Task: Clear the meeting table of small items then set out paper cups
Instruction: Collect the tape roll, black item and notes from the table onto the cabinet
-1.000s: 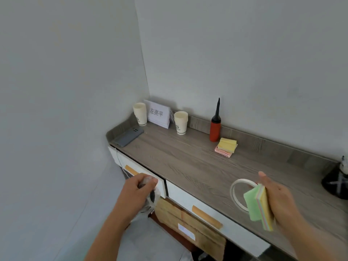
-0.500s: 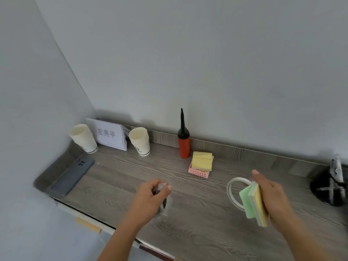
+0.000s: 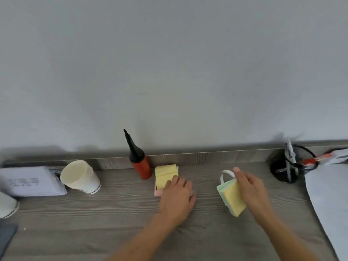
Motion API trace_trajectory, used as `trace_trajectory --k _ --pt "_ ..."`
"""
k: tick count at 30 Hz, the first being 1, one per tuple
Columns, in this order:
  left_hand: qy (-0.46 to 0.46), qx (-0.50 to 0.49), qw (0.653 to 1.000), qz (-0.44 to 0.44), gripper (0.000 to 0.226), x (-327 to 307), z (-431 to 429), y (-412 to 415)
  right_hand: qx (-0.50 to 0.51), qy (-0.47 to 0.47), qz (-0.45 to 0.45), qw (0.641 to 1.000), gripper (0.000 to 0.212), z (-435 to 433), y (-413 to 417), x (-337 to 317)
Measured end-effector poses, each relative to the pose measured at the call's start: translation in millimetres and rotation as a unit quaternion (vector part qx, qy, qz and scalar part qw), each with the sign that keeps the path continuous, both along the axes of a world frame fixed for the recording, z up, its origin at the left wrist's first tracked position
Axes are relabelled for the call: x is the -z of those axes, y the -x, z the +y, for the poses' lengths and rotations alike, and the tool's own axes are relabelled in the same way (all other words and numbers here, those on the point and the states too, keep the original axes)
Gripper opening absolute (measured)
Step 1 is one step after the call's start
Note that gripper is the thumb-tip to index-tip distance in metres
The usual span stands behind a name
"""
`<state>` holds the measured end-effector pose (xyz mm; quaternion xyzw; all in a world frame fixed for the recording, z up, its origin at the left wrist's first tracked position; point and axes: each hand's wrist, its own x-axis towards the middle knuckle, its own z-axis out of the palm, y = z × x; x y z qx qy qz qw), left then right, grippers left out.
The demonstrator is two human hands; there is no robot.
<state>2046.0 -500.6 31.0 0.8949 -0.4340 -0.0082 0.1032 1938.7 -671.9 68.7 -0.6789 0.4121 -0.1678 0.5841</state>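
L hand had moved up to the pad, at 3 o'clock of the pump. Its fingers lay on it; couldn't tell if it gripped. R hand held notes & tape tight. One cup stood on the table, 9 o'clock of pump.

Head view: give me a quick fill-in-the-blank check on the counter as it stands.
1. The right hand holds sticky notes and a white roll of ____.
2. The left hand touches a yellow pad lying on a ____ pad.
3. The paper cup stands ____ of the red pump.
Missing words: tape, pink, left.
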Motion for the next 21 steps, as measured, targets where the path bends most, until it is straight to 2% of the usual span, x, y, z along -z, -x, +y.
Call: trace_trajectory --k 4,7,10,13,17,21 --pt "-0.011 0.062 0.998 -0.008 0.029 21.5 16.1 9.1 0.038 -0.007 0.011 0.999 0.035 -3.9 -11.1 -1.4" --pt "0.021 0.089 0.996 0.003 0.039 29.8 44.3 12.5 0.058 -0.102 -0.013 0.993 0.036 11.3 -41.0 2.4" --pt "0.032 0.096 0.994 0.031 0.056 32.9 73.7 12.7 0.084 -0.218 -0.03 0.972 0.041 38.5 -75.4 3.3" --pt "0.034 0.053 0.996 0.064 0.064 35.0 101.7 12.9 0.084 -0.278 -0.038 0.956 0.038 64.8 -107.7 0.7" --pt "0.092 0.001 0.989 0.117 0.055 34.7 125.8 13.1 0.014 -0.243 -0.034 0.969 0.031 90.6 -129.1 2.8" --pt "0.128 -0.144 0.965 0.18 0.044 26.3 137.9 -1.1 -0.107 -0.126 0.011 0.986 0.028 94.9 -117.4 11.2"
